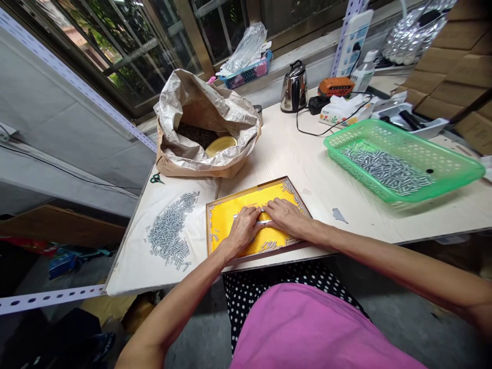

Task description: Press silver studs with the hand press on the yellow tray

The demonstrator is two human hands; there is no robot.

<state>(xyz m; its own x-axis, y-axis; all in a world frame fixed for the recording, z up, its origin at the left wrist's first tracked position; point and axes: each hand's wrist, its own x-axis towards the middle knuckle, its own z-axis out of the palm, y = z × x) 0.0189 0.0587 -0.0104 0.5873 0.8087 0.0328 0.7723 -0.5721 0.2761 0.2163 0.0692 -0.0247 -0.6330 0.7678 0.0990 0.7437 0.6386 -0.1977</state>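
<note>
Yellow lines the floor of the shallow, brown-rimmed tray [221, 215] in front of you, and both your hands work low over its middle. Your left hand [244, 228] and right hand [286, 218] face each other, fingers curled and thumbs drawn in, closed on a small silvery strip [263, 222] that shows in the gap between them. Your fingers cover most of it, so I cannot tell whether it is one piece or several lying together.

Match the pressure of the two hands: a harder squeeze from one side could tilt the strip or shoot a piece out. Hold it level and low, so that anything that slips drops onto the yellow and not past the rim. Let your thumbs steady the near side while the fingertips guide the far side.

Mind the loose metal pins [269, 246] by the tray's near edge; a dragging wrist could sweep them about. More lie along the right and left edges, and your right forearm crosses the rim close to some of them, so lift that arm a little if you shift it.

Leave your left elbow room, too: a heap of pins [169, 233] lies on the tabletop [277, 143] to the left of the tray. The green plastic basket [453, 169] with more pins stands well apart, to your right.
</note>
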